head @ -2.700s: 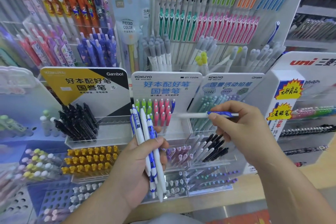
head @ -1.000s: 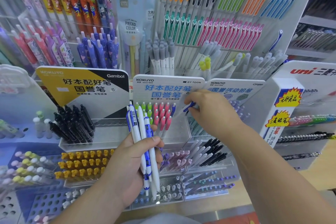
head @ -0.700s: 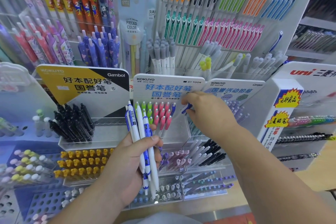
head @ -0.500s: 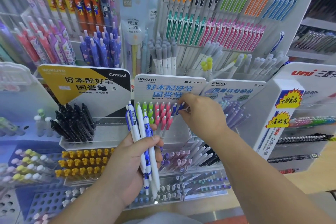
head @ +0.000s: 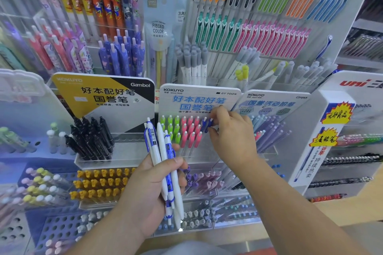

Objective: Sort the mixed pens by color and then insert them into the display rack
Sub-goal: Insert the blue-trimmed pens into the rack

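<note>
Display rack [head: 196,155]: we see colors in rows, green, then pink, then blue at the right end.
Left hand [head: 149,188]: the grip curls round the bunch [head: 165,161] so it is ready, three or four white-and-blue pens.
Right hand [head: 232,136]: the grip pinches one blue pen [head: 209,124] in the rack. It sits beside one more blue, next to about nine pink pens [head: 191,130].

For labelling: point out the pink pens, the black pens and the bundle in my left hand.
pink pens [head: 191,133], head view, middle cap.
black pens [head: 91,141], head view, middle barrel.
pen bundle [head: 161,146], head view, white barrel.
</note>
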The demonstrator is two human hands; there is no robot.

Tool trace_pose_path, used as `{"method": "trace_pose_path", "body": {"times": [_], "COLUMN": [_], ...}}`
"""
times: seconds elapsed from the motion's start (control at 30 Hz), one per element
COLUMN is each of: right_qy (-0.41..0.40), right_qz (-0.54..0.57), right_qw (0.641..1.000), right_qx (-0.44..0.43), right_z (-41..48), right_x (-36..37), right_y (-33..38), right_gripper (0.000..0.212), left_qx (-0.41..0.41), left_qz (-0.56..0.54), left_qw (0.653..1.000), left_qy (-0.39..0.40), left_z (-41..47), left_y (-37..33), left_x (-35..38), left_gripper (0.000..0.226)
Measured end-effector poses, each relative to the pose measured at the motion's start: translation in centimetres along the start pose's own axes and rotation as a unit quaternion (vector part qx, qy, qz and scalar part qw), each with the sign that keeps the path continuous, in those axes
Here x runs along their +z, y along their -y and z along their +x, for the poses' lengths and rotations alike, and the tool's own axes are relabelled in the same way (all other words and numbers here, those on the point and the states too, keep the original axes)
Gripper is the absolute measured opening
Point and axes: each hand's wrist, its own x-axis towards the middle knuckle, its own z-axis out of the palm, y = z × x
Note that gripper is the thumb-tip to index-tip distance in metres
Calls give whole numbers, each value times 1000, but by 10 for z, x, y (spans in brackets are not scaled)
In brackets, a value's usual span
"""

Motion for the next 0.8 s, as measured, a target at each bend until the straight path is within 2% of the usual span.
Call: {"method": "trace_pose_path", "body": {"times": [0.27,0.53,0.63,0.7,0.73,0.8], "right_qy": [-32,-7,-30,-17,12,105], "right_qz": [9,17,92,212,291,442], "right_qw": [999,1000,995,971,945,868], "right_qx": [3,-2,34,111,151,200], "right_z": [-1,-2,-6,-13,-16,-24], "right_x": [-1,-8,-30,-50,-60,-75], "right_y": [3,2,4,8,12,21], "right_gripper": [30,38,36,25,18,12], "left_qx": [7,10,6,4,3,2], "left_qz": [7,6,16,25,31,52], "left_qw": [1000,1000,1000,1000,999,999], "left_qy": [-4,4,12,18,20,14], "left_z": [-2,-3,-4,-4,-5,-4], "left_y": [2,5,5,5,5,6], "left_x": [1,2,3,5,7,10], "left_gripper": [41,41,38,35,34,33]}}
